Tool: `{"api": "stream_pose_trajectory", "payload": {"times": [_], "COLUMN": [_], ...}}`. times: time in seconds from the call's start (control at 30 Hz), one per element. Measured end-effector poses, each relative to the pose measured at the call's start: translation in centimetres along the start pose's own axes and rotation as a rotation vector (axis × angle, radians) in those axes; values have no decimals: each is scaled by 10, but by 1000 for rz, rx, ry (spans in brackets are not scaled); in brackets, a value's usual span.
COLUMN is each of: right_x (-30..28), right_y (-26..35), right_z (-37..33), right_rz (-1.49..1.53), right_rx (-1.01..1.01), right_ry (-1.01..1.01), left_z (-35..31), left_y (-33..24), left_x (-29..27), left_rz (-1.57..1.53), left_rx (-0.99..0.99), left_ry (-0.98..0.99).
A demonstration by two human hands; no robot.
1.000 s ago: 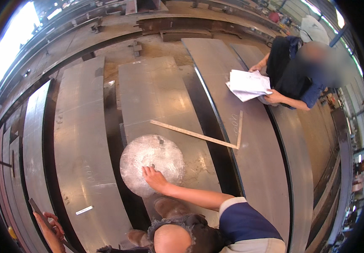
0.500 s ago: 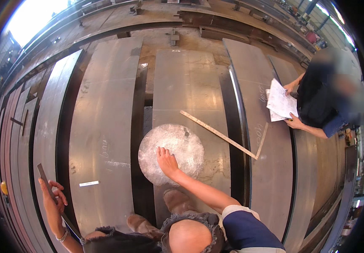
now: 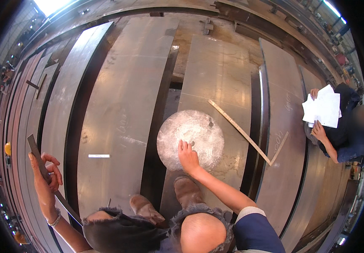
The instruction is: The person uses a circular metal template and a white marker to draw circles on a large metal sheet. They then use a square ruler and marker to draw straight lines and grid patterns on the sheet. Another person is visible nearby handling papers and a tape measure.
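Left hand (image 3: 44,189) grasps bar (image 3: 36,149). Right hand (image 3: 188,158), fingers bunched, over disc (image 3: 209,133) near centre; cannot tell if gripping anything. Disc overhangs left edge of plate (image 3: 215,71), just beside boot (image 3: 188,193).

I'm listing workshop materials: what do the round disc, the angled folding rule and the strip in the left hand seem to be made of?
Round disc: probably metal, silvery-grey, its surface mottled and scuffed.
Folding rule: perhaps wood, matte and pale yellow-tan, though plastic is possible.
Strip in the left hand: likely steel, dark with a dull finish, judging by its thin, flat form.
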State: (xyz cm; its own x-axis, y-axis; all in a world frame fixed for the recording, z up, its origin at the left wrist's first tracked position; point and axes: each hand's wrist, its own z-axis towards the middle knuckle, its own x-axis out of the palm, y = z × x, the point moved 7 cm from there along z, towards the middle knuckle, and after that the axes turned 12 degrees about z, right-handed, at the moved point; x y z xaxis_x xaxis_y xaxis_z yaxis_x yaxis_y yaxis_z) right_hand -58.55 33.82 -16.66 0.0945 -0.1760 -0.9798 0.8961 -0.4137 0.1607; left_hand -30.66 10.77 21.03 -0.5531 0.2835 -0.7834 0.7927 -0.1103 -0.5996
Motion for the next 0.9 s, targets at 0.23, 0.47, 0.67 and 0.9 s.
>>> {"api": "stream_pose_trajectory", "payload": {"times": [0.23, 0.47, 0.67, 0.9], "right_x": [2, -1, -7, -25], "right_y": [2, -6, 0, -23], "right_z": [16, 49, -18, -31], "right_rz": [-20, -35, 41, 478], "right_rx": [-39, -11, -78, 72], "right_ry": [-52, -83, 59, 115], "left_z": [-6, -5, -11, -1], "left_y": [6, 2, -9, -25], "left_x": [5, 11, -4, 15], "left_rz": [-49, -29, -72, -142], "left_rx": [-63, -34, 40, 81], "left_ry": [39, 15, -22, -20]}}
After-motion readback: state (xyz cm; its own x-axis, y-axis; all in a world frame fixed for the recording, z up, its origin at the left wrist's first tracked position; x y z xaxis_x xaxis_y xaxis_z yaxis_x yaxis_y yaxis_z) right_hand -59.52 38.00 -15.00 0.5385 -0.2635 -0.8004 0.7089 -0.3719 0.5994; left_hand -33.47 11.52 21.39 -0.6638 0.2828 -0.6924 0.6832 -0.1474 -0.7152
